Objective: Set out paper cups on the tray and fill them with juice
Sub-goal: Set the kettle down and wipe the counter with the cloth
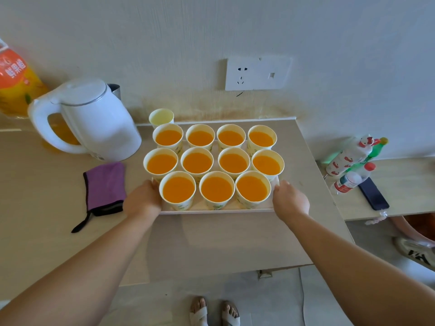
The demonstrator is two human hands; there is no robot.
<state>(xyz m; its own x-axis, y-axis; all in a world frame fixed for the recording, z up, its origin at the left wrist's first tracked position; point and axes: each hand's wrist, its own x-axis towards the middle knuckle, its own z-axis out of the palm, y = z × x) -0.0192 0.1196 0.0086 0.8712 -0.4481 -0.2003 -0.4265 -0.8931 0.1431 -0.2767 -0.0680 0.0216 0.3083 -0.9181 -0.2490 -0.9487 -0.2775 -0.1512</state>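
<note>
A pale wooden counter (211,243) runs under both outstretched arms. On it, held between the two hands, sits a shallow light tray (216,211). The left hand (143,201) grips the tray's left edge and the right hand (290,200) grips its right edge, fingers curled onto the rim; the thumbs are hidden. Beyond the left hand stands a white electric kettle (94,123), and farther out on that side is a large orange juice bottle (16,78). Just outside the left hand lies a folded purple cloth (104,184). Between the hands, eleven paper cups (215,205) stand upright in three rows, packed close, each filled nearly to the brim with orange juice (197,163). One more cup (161,116), with no orange juice in it, stands off the tray, beyond its far left corner. Setting out and pouring look finished, and the hands seem placed to lift or shift the loaded tray. That calls for a level, slow, even lift from both sides, since cups this full could easily slop over.
</note>
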